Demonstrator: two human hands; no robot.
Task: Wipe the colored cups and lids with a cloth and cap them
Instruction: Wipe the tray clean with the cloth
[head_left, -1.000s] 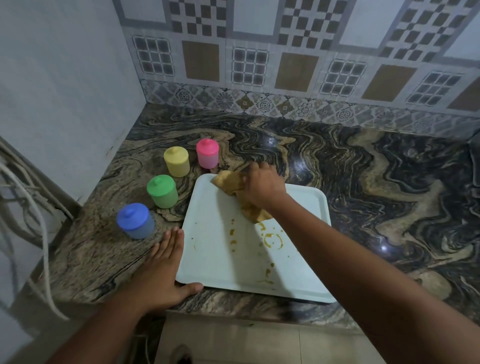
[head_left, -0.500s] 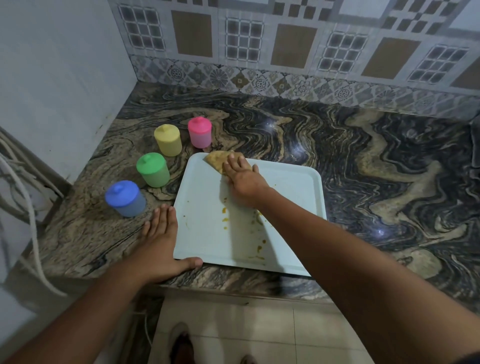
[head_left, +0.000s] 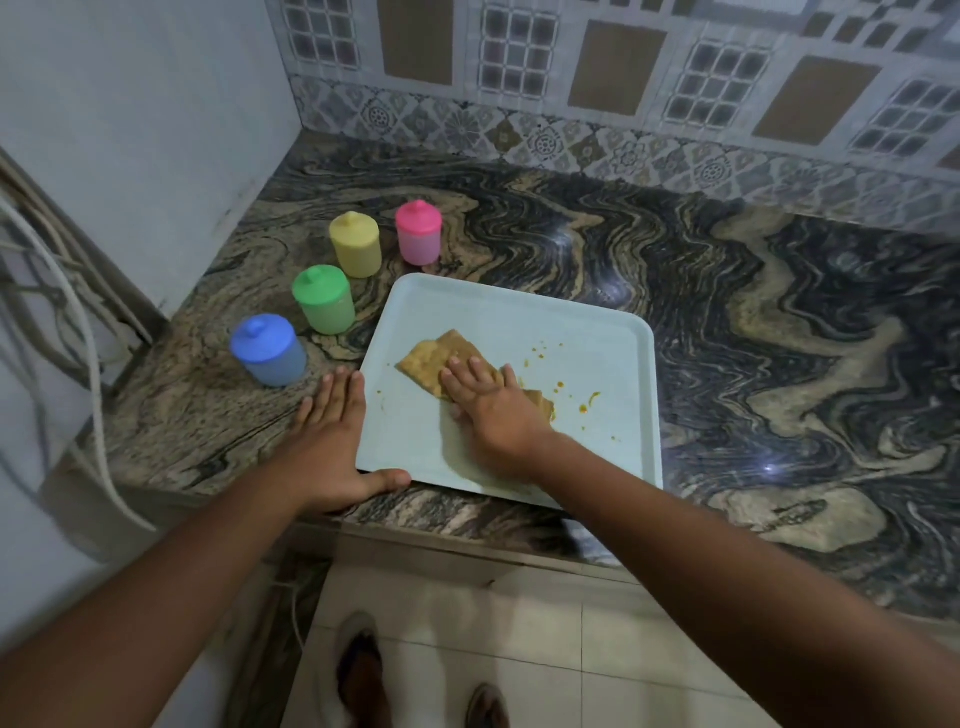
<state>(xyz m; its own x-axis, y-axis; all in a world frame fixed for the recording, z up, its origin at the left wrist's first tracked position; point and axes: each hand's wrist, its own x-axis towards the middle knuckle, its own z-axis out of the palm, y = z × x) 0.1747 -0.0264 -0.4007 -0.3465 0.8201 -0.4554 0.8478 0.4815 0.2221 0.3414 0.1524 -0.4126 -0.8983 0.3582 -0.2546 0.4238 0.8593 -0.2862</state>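
Several capped cups stand in an arc left of the tray: blue (head_left: 268, 351), green (head_left: 323, 299), yellow (head_left: 356, 244) and pink (head_left: 418, 234), each with its lid on. A pale tray (head_left: 597, 358) lies on the counter with orange-yellow stains on it. My right hand (head_left: 493, 408) presses flat, fingers straight, on a tan cloth (head_left: 428, 358) in the middle of the tray. My left hand (head_left: 335, 441) lies flat on the counter against the tray's left edge, with the thumb along its front edge.
The marbled stone counter (head_left: 753, 322) runs right and back to a tiled wall (head_left: 623, 78). A plain wall stands on the left, with cables (head_left: 78, 332) hanging beside it. The counter's front edge drops to a tiled floor where two feet show.
My right hand has dragged the cloth from the tray's far left corner toward its middle and front. The stains there look smeared. The left hand stays at the tray's edge.
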